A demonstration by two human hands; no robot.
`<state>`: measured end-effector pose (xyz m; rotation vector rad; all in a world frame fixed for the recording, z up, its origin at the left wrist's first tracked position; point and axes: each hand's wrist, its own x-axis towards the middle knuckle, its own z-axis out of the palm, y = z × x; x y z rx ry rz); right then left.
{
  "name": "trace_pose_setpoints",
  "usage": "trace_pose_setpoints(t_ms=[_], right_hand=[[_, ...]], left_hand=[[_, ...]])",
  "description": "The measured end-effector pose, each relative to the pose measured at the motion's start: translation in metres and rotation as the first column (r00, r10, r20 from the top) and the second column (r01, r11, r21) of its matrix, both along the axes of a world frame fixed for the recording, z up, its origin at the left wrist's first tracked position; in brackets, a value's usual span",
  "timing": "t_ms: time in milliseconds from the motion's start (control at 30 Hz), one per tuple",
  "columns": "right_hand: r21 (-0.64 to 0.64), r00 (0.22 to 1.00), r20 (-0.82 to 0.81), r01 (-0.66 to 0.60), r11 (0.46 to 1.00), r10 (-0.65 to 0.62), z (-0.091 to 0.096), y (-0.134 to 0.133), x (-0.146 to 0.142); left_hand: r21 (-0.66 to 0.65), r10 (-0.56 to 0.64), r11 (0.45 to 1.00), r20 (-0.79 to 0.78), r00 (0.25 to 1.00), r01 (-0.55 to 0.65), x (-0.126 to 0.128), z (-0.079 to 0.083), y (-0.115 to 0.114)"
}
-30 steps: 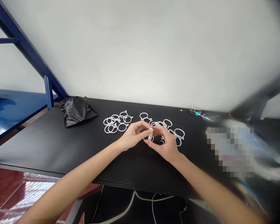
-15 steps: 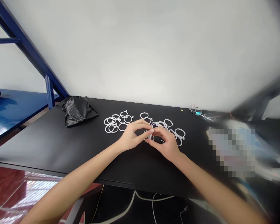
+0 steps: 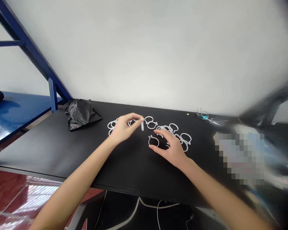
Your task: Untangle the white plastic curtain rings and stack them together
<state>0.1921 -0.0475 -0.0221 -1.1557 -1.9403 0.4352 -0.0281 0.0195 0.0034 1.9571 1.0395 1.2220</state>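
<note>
White plastic rings lie in two groups on the black table (image 3: pixel 50 150). My left hand (image 3: pixel 123 127) is raised over the left group of rings (image 3: pixel 112 125) and pinches one white ring (image 3: pixel 142 125) edge-on between thumb and fingertips. My right hand (image 3: pixel 170 145) hovers palm down over the right group of rings (image 3: pixel 180 135), fingers spread and holding nothing. A single ring (image 3: pixel 153 141) lies on the table just in front of its fingertips.
A crumpled black plastic bag (image 3: pixel 80 113) sits at the back left of the table. A pair of glasses (image 3: pixel 207 117) lies at the back right. A blurred-out patch (image 3: pixel 240 153) covers the right side. A blue metal frame (image 3: pixel 31 52) stands on the left; cables hang below the table edge.
My hands were together, both on one ring at the table's middle. Now they have parted: the left hand has carried a ring up and left, and the right hand has opened.
</note>
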Motion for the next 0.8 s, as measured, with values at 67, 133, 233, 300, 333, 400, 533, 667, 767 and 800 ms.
trace_pose_setpoints(t_ms=[67, 133, 233, 300, 333, 400, 533, 667, 767, 800], right_hand=[[0.014, 0.993, 0.115, -0.037, 0.999, 0.035, -0.005, 0.001, 0.001], [0.017, 0.974, 0.196, -0.115, 0.993, 0.109, -0.009, 0.002, 0.001], [0.006, 0.947, 0.249, -0.21, 0.978, 0.202, -0.011, 0.002, -0.001], [0.001, 0.937, 0.261, -0.242, 0.97, 0.233, -0.01, 0.001, -0.001], [-0.003, 0.934, 0.266, -0.248, 0.969, 0.24, -0.009, 0.001, -0.001], [-0.005, 0.934, 0.27, -0.242, 0.97, 0.234, -0.006, 0.0, -0.001], [-0.004, 0.94, 0.284, -0.196, 0.981, 0.189, -0.004, 0.001, -0.001], [-0.013, 0.945, 0.285, -0.164, 0.986, 0.161, -0.006, 0.001, -0.002], [-0.019, 0.958, 0.24, -0.156, 0.988, 0.156, -0.007, 0.0, -0.003], [-0.022, 0.962, 0.228, -0.153, 0.988, 0.153, -0.007, -0.001, -0.003]], left_hand=[[0.12, 0.235, 0.967, -0.099, 0.967, -0.223, -0.018, 0.0, 0.014], [0.259, 0.315, 0.935, -0.292, 0.903, -0.242, -0.031, -0.001, 0.023], [0.301, 0.254, 0.95, -0.588, 0.768, -0.083, -0.038, -0.005, 0.027], [0.259, 0.201, 0.966, -0.7, 0.685, -0.019, -0.035, -0.007, 0.024], [0.236, 0.182, 0.972, -0.733, 0.655, -0.006, -0.033, -0.008, 0.022], [0.193, 0.15, 0.981, -0.768, 0.623, 0.002, -0.029, -0.008, 0.018], [0.174, 0.14, 0.985, -0.765, 0.628, -0.008, -0.029, -0.008, 0.017], [0.239, 0.166, 0.971, -0.686, 0.708, 0.004, -0.026, -0.01, 0.017], [0.328, 0.134, 0.944, -0.492, 0.86, 0.041, -0.013, -0.012, 0.01], [0.342, 0.092, 0.938, -0.403, 0.91, 0.057, -0.006, -0.012, 0.006]])
